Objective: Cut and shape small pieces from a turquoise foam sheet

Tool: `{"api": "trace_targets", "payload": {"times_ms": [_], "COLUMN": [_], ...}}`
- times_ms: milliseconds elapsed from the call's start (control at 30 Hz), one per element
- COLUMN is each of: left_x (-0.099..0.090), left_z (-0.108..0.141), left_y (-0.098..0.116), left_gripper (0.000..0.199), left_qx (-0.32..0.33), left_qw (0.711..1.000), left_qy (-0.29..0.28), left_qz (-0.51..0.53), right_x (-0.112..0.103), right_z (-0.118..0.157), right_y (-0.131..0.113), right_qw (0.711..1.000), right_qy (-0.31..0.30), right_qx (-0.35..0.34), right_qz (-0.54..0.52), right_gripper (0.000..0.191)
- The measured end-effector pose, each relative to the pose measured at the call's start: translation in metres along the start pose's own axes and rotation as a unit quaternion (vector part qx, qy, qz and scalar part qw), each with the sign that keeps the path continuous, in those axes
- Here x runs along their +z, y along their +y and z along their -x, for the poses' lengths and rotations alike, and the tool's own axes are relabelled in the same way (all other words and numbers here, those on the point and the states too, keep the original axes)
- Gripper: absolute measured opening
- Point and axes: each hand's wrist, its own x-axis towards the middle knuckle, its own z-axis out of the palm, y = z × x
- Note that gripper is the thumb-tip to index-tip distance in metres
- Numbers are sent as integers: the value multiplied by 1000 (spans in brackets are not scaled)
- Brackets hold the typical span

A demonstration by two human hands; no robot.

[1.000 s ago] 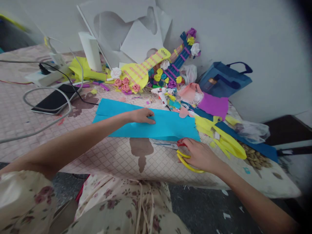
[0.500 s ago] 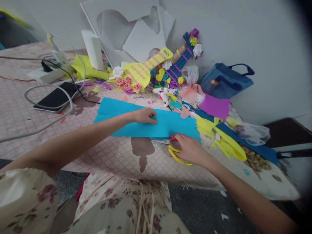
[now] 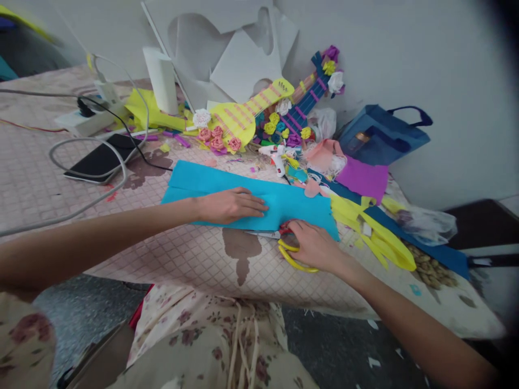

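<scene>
A long blue sheet [image 3: 300, 208] lies on the patterned tablecloth in front of me. My left hand [image 3: 233, 205] rests on its middle, palm down with the fingers stretched out to the right. At the sheet's near edge, my right hand [image 3: 314, 243] is closed around scissors [image 3: 298, 265] with red and yellow handles. Their blades point left along that edge and are partly hidden by the sheet.
Behind the sheet are a white glue gun [image 3: 278, 162], a yellow paper guitar [image 3: 237, 124] and a black phone [image 3: 103, 158] among cables. Yellow strips [image 3: 385, 243], a purple sheet [image 3: 363, 178] and a blue bag [image 3: 381, 135] are at the right.
My left hand has moved slightly left and toward me on the sheet, and its bent fingers have straightened and flattened. My right hand has stayed nearly in place with the scissors.
</scene>
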Motion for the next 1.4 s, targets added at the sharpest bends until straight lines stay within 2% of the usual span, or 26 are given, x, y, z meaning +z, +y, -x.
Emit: {"api": "trace_targets", "payload": {"times_ms": [200,467,667,833,967,1300,1400], "left_x": [13,17,14,18,20,18,19], "left_z": [9,13,9,10,10,9,9], "left_y": [-20,-25,-26,-33,-34,-33,-33], "left_gripper": [46,49,50,51,52,51,50], "left_qx": [-6,1,38,21,22,14,24], "left_qw": [997,994,995,991,991,991,993], "left_qy": [-73,-103,-96,-131,-128,-119,-96], "left_qz": [-14,-29,-14,16,25,65,70], "right_x": [3,6,4,3,1,-2,-3], "right_z": [-2,-4,-4,-6,-8,-9,-9], "right_y": [3,6,5,4,5,5,4], "right_qw": [1000,1000,1000,1000,999,998,997], "right_qy": [1,2,-7,-15,-21,-50,-58], "right_qx": [-14,-25,-23,-24,-25,-20,-18], "right_qz": [-1,-9,5,3,10,43,56], "right_gripper": [40,46,45,43,36,40,40]}}
